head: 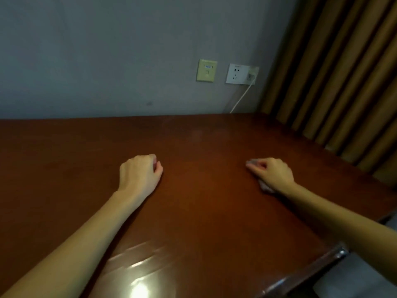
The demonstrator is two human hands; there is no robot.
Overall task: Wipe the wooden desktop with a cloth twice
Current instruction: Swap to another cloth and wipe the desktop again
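Note:
The reddish-brown wooden desktop [193,211] fills the lower half of the head view. My right hand [271,172] lies on it at centre right, fingers curled over a small pale cloth [265,186]. The cloth shows only under the fingertips and below the palm; the hand hides the middle of it. My left hand [139,174] rests on the desktop at centre left with its fingers curled under, holding nothing.
A grey wall [107,61] backs the desk, with a yellowish switch plate [206,70], a white socket [241,74] and a white cable [241,97] running down behind the desk. Brown curtains [333,72] hang along the right edge. Lamp glare [139,289] shines near the front edge.

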